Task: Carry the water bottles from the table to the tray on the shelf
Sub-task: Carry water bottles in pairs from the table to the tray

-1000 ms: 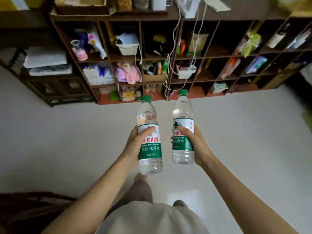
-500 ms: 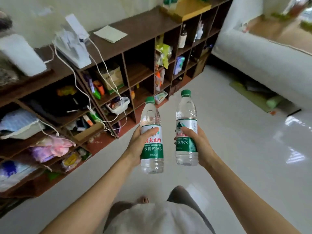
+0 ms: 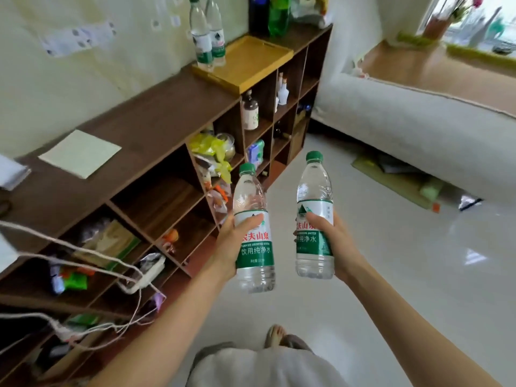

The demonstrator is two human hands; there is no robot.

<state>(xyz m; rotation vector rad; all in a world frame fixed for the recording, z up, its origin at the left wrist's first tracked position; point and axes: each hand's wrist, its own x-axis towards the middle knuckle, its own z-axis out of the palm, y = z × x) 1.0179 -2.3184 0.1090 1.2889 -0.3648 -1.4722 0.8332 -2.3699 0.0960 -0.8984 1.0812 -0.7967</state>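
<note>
A person carried two full water bottles across a pale tiled floor [image 3: 391, 275] toward a long brown shelf [image 3: 156, 129], one bottle upright in each hand. The left hand [image 3: 231, 247] was wrapped around the label of the left bottle [image 3: 252, 233], thumb across the front and fingers hidden behind it; the right hand [image 3: 335, 241] was likewise clamped on the right bottle [image 3: 315, 219], fingers curled round the label from the far side. Both bottles were green-capped, held at about chest height, near each other but not touching, and well apart from their destination. At the far end of the shelf top sat the yellow wooden tray [image 3: 251, 65], and two matching bottles [image 3: 208, 37] already stood upright side by side at its near-left corner, which suggested that part of the job was done. Most of the tray's floor was bare, leaving room for the pair in hand. What remained, by the look of it, was to walk the rest of the way along the shelf and set both bottles down on the tray. The table they came from was out of view, so whether more bottles waited there could not be told. A sheet of paper [image 3: 79, 152] lay on the shelf top closer in.
</note>
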